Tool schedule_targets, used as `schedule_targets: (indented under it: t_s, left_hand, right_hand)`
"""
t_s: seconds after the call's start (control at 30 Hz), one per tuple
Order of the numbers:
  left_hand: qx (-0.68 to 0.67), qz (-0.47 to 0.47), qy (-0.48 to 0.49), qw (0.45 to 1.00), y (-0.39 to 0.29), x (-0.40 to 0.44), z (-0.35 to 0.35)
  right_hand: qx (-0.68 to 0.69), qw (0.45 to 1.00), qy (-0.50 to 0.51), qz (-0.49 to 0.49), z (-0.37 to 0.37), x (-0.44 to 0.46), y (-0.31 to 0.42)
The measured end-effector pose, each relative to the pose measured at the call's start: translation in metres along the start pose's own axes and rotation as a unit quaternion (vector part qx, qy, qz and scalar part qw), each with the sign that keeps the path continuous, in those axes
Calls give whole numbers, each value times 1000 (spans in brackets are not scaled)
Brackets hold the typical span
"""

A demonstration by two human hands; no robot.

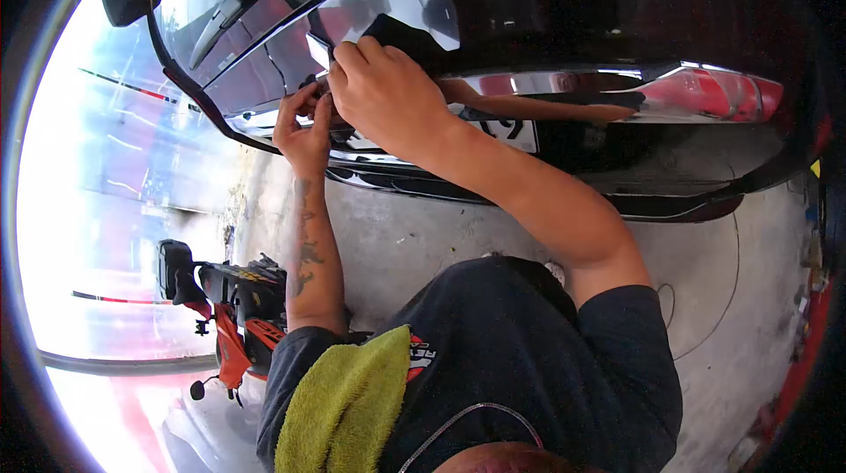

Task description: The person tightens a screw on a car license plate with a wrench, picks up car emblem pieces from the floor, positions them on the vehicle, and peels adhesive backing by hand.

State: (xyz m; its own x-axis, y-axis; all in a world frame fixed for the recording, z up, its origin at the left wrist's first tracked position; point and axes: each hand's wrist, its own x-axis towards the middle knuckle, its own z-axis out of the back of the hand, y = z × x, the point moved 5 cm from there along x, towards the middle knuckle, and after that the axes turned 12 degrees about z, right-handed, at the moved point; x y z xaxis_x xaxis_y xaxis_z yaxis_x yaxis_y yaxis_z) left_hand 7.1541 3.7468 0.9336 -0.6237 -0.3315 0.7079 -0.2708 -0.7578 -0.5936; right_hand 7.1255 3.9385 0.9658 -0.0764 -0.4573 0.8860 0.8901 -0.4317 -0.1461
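Note:
Both my hands are at the rear of a glossy black car (546, 15), close together near its chrome trim strip (564, 83). My left hand (304, 125) is closed in a pinch, fingertips against a small dark thing I cannot make out. Beside it, my right hand (383, 94) is bent with its fingers pressed together against the car panel. A small whitish flat piece (319, 52) shows at the right fingertips; whether it is gripped is unclear. Below the hands is the license plate (511, 134), partly covered by my right forearm.
A red tail light (714, 94) is at the right, a rear wiper (229, 19) at upper left. An orange and black motorcycle (233, 341) stands at left behind me. A yellow-green towel (348, 402) lies over my left shoulder. A thin cable (737, 270) runs across the concrete floor (414, 226).

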Motion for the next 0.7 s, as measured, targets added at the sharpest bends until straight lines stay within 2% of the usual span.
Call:
schedule_targets:
  t_s: [0.7]
  left_hand:
    - [-13,2,1,1000,5,0,1]
  right_hand:
    - [-3,1000,24,12,1,3,2]
